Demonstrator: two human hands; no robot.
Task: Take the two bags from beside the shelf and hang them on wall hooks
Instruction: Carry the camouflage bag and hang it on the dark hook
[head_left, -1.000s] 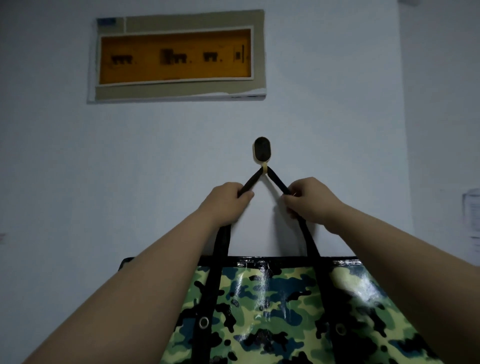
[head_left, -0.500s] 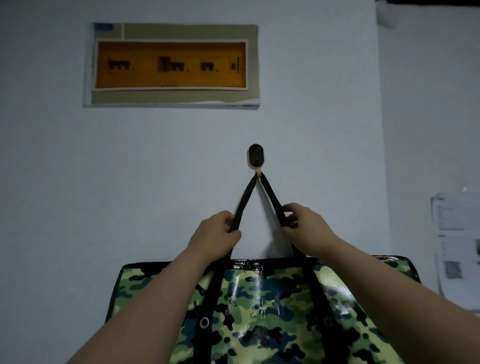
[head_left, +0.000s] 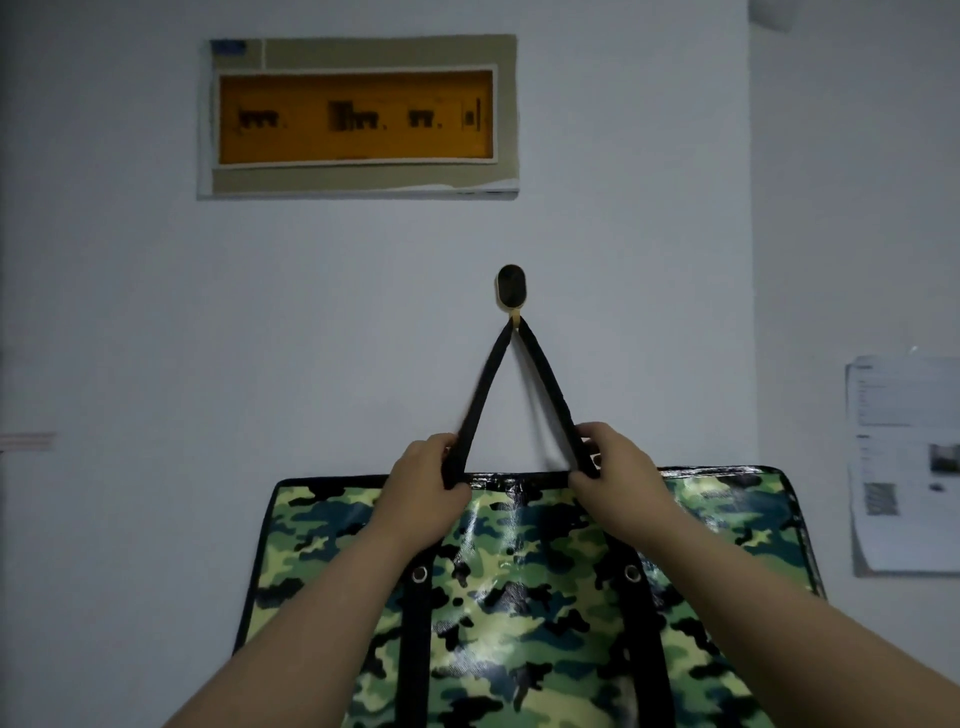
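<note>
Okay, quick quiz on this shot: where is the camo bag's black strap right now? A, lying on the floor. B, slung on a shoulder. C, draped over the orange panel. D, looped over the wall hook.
D: the black strap peaks at the wall hook, with the left hand and right hand each gripping one side above the camo bag.

Bare wall (head_left: 156, 338) surrounds the hook (head_left: 511, 287); strap (head_left: 545, 379) and bag (head_left: 519, 597) fill below.

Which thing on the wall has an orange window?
The panel high on the left, above the hook; the paper sheet at right is white.
</note>
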